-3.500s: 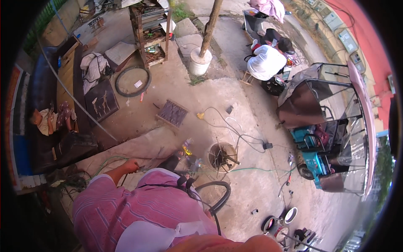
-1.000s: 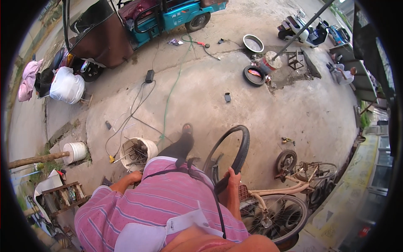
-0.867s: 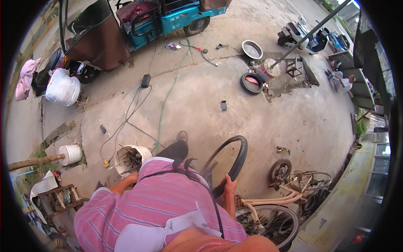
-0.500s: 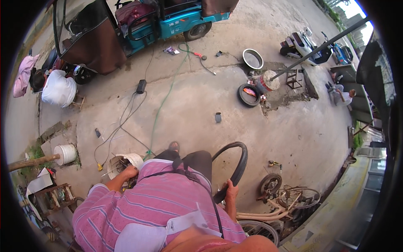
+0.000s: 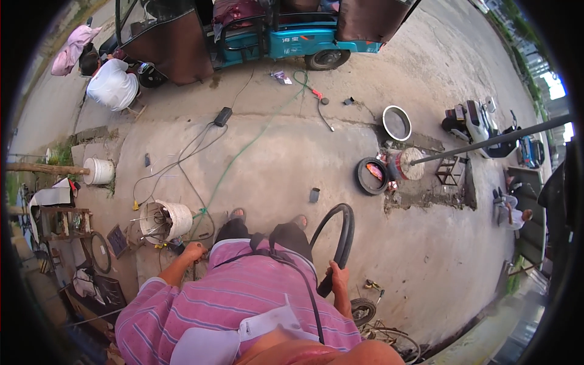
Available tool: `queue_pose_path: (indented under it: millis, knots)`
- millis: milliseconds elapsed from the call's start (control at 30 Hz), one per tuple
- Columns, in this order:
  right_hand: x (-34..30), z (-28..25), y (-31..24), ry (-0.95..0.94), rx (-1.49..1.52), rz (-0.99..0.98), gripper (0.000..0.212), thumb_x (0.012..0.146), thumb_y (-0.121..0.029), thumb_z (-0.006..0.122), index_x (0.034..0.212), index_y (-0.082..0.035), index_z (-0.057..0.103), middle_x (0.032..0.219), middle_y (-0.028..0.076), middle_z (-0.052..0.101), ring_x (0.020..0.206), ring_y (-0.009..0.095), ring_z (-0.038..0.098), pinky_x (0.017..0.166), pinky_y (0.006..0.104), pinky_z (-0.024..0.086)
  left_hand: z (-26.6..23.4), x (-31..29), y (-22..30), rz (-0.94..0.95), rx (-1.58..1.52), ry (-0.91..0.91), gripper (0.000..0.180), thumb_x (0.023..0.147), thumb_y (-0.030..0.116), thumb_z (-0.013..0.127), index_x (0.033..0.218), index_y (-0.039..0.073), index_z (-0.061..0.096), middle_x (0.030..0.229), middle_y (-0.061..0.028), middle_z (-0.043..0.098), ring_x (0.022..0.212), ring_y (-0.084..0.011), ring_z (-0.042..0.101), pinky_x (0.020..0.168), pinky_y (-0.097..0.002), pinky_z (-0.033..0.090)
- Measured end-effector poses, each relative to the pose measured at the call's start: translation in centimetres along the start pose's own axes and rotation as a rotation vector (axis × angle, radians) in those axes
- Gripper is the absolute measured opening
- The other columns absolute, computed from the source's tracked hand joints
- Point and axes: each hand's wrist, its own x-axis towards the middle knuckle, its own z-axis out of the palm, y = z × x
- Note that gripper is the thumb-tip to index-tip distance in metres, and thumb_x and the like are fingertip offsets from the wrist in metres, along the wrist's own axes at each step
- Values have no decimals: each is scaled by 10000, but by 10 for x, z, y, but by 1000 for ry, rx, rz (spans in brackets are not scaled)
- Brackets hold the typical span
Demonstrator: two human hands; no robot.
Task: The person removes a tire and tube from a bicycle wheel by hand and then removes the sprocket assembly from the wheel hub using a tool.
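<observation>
On your left, a white bucket (image 5: pixel 179 220) of metal rods (image 5: pixel 159 220) sits on the concrete ground (image 5: pixel 280 164), with your left hand (image 5: pixel 195 251) near it, its fingers curled in, though I cannot tell whether they grip anything. Further right, past your sandalled feet (image 5: pixel 299 221), the black tyre (image 5: pixel 347 234) arcs up beside your right leg, and your right hand (image 5: pixel 339 278) has its fingers clamped on the tyre's near end, while a small spoked wheel (image 5: pixel 363 311) lies just beyond that forearm, near the lower edge.
</observation>
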Motion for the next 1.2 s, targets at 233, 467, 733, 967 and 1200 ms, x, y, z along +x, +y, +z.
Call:
queue_pose_path:
  millis: [233,467,733,967,1200]
  knots:
    - [57,-46,-80,-108,-200,-59,277,830,-258,767,827,-20,626,659,71,620,567,182,621,541,336,505,98,-44,5,89,-93,141,154,869,119,655,725,74,625,641,-84,605,473,-192,522,427,-349,369]
    - [91,-33,-153,-211,-385,-154,282,836,-250,773,854,-4,636,671,77,627,579,184,620,559,343,515,143,0,-38,-10,-349,24,192,850,145,664,688,45,635,606,-99,617,446,-192,521,411,-357,388]
    - [110,-14,-225,-375,-744,-162,243,842,-244,781,747,-68,642,626,3,574,515,121,531,477,292,395,218,-45,-17,40,-603,355,154,889,162,665,798,42,629,652,-103,628,481,-187,538,426,-344,387]
    - [230,-37,-250,-668,-868,-152,291,850,-226,754,980,10,646,698,57,632,583,133,604,521,316,484,443,-110,-47,-34,-933,338,166,907,137,649,805,8,657,655,-123,637,463,-176,518,416,-338,368]
    - [248,-67,-275,-775,-1209,-330,349,835,-358,758,839,-11,725,714,50,675,592,128,595,558,322,449,619,-148,-35,-149,-1129,368,150,893,124,646,836,-15,659,607,-98,627,428,-160,513,398,-320,373]
